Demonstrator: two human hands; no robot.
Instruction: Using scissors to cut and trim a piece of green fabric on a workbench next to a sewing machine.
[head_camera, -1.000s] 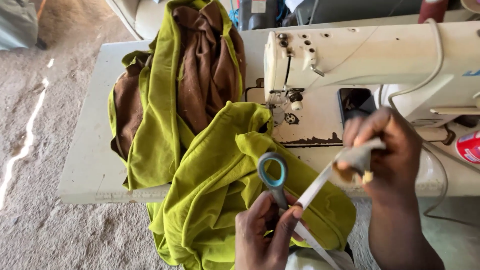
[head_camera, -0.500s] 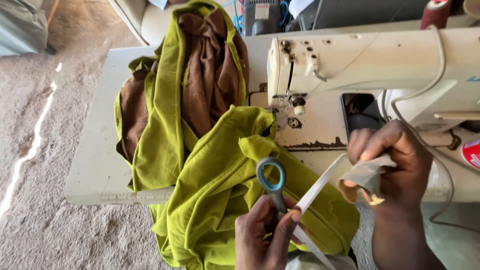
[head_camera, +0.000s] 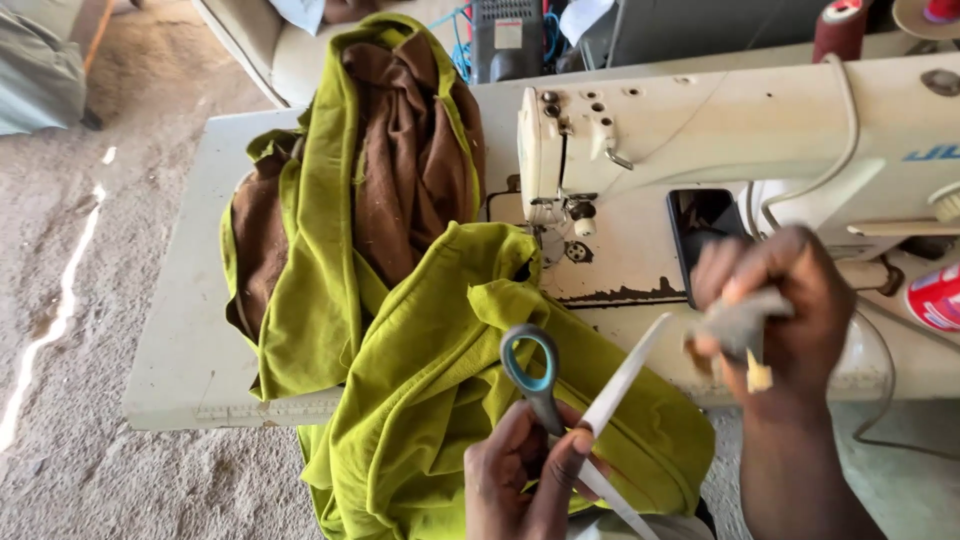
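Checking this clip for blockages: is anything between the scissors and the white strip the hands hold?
Nothing visible. The left hand holds the scissors right against the white strip, which runs up to the right hand. The green cloth lies beneath, not between them.

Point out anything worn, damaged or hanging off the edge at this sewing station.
The cream sewing machine's base has paint chipped away in a dark ragged strip along its front edge. The olive-green velvety fabric spills off the white table's front edge. Nothing looks torn.
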